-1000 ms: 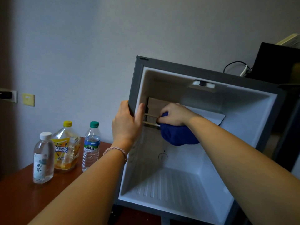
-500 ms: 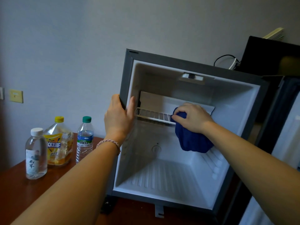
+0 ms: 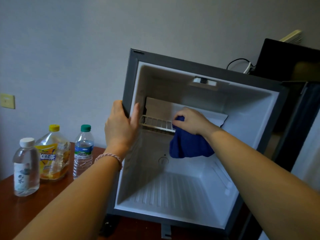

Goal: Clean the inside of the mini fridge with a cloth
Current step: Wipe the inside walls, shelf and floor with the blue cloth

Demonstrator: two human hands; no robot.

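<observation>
The mini fridge (image 3: 183, 191) stands open on a wooden table, its white inside bare apart from a small wire shelf (image 3: 156, 123) high at the back left. My left hand (image 3: 121, 126) grips the fridge's grey left front edge, thumb inside. My right hand (image 3: 190, 121) reaches inside and holds a dark blue cloth (image 3: 188, 147) against the right end of the wire shelf; most of the cloth hangs down below the hand.
Three bottles stand on the brown table (image 3: 22, 212) left of the fridge: a clear water bottle (image 3: 26, 168), a yellow-labelled tea bottle (image 3: 52, 153) and a green-capped water bottle (image 3: 84, 150). The fridge door (image 3: 304, 129) hangs open at right. A dark box (image 3: 287, 58) sits behind.
My right hand took the cloth from the shelf's left end to the right, then came back a little toward the middle. The left hand stays on the fridge edge. The view shifted slightly.
</observation>
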